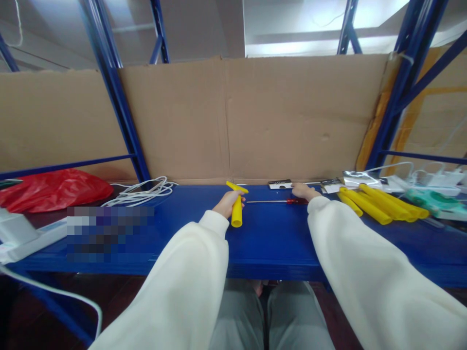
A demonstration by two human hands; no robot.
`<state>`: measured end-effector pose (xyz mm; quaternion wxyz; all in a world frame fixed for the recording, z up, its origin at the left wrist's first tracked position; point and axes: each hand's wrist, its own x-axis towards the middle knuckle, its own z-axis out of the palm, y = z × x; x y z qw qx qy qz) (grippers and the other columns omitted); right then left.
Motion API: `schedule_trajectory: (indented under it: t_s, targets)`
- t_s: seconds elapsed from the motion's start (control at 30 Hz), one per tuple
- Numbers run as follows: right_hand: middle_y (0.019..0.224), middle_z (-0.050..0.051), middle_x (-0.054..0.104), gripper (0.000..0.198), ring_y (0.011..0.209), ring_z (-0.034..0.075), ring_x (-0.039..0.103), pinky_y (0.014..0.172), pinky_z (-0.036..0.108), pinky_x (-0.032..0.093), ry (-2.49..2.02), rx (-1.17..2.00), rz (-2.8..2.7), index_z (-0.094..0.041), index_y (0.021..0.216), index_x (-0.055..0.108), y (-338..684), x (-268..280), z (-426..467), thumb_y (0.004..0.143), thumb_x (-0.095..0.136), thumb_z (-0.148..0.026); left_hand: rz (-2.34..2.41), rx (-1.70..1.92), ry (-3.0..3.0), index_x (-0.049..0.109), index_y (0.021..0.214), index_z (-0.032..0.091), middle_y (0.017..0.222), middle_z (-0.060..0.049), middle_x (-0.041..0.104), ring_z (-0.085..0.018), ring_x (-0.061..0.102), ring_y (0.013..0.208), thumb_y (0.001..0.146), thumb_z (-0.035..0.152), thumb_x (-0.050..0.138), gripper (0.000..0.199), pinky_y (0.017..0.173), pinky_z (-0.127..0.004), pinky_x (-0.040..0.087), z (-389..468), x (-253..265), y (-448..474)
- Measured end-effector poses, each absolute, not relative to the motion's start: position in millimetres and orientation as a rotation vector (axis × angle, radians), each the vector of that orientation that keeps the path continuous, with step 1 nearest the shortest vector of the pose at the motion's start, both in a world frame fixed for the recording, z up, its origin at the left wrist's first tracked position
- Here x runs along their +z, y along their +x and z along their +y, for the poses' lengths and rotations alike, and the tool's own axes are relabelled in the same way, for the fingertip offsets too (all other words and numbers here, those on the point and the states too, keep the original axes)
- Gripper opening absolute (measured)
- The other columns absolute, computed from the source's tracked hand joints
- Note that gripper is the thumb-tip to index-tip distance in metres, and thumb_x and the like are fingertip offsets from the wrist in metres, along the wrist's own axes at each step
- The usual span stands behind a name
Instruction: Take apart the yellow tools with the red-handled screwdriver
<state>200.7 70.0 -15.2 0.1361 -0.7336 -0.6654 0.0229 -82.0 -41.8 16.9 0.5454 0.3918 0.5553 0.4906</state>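
Note:
My left hand (pixel 228 203) is closed around a yellow T-shaped plastic piece. Its round hollow tube (pixel 237 217) points toward me, and a flat crossbar (pixel 237 187) tops the far end. My right hand (pixel 303 190) is stretched out to the back of the blue table. Its fingers are bent together beside a small black-and-white box (pixel 280 184); whatever they pinch is too small to make out. Just below that hand lies a screwdriver (pixel 272 201) with a red handle, its metal shaft pointing left. The hand partly covers the handle.
Several yellow tubes (pixel 383 204) lie at the right, near silvery packets (pixel 361 179) and a green-and-white item (pixel 434 200). At left are a coiled white cable (pixel 149 191), a red bag (pixel 54 189) and a white power strip (pixel 34 243). A cardboard panel (pixel 277 121) closes the back.

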Motion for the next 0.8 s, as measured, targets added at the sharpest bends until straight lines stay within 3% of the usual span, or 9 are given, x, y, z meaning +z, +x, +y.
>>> schedule_trajectory:
  t_s: [0.13, 0.27, 0.47, 0.67, 0.8]
  targets:
    - [0.132, 0.009, 0.068, 0.041, 0.128, 0.031, 0.057, 0.110, 0.055, 0.036, -2.130, 0.031, -1.860, -0.027, 0.115, 0.076, 192.1, -4.2, 45.9, 0.087, 0.049, -0.016, 1.315, 1.161, 0.935, 0.063, 0.103, 0.010, 0.052, 0.004, 0.051, -0.009, 0.044, 0.036, 0.091, 0.008, 0.050, 0.018, 0.037, -0.019, 0.036, -42.2, 16.8, -81.9]
    - [0.123, 0.009, 0.073, 0.035, 0.126, 0.032, 0.059, 0.108, 0.052, 0.041, -2.093, 0.027, -1.875, -0.026, 0.103, 0.080, 187.3, 2.3, 30.1, 0.085, 0.053, -0.015, 1.318, 1.174, 0.929, 0.063, 0.102, 0.011, 0.053, 0.003, 0.052, -0.009, 0.044, 0.036, 0.091, 0.009, 0.050, 0.017, 0.038, -0.019, 0.037, -41.1, 16.5, -82.8]
    - [0.126, 0.011, 0.072, 0.033, 0.123, 0.031, 0.062, 0.102, 0.044, 0.047, -2.116, 0.031, -1.920, -0.024, 0.103, 0.080, 187.7, 2.1, 28.9, 0.086, 0.052, -0.017, 1.317, 1.174, 0.930, 0.063, 0.102, 0.011, 0.054, 0.003, 0.052, -0.009, 0.044, 0.036, 0.091, 0.009, 0.051, 0.016, 0.038, -0.020, 0.037, -39.5, 15.4, -84.3]
    - [0.127, 0.013, 0.071, 0.039, 0.123, 0.027, 0.063, 0.102, 0.038, 0.047, -2.046, 0.014, -1.948, -0.022, 0.117, 0.076, 197.4, -6.4, 40.1, 0.087, 0.052, -0.014, 1.314, 1.177, 0.941, 0.063, 0.099, 0.011, 0.053, 0.003, 0.052, -0.009, 0.044, 0.037, 0.091, 0.009, 0.050, 0.015, 0.038, -0.020, 0.037, -38.4, 14.6, -84.3]
    - [0.118, 0.009, 0.075, 0.035, 0.115, 0.024, 0.067, 0.101, 0.032, 0.048, -1.999, 0.057, -2.042, -0.024, 0.110, 0.079, 203.6, -15.5, 52.1, 0.086, 0.054, -0.018, 1.315, 1.171, 0.938, 0.063, 0.100, 0.011, 0.052, 0.003, 0.051, -0.009, 0.044, 0.037, 0.091, 0.009, 0.050, 0.016, 0.038, -0.020, 0.036, -38.5, 14.8, -84.1]
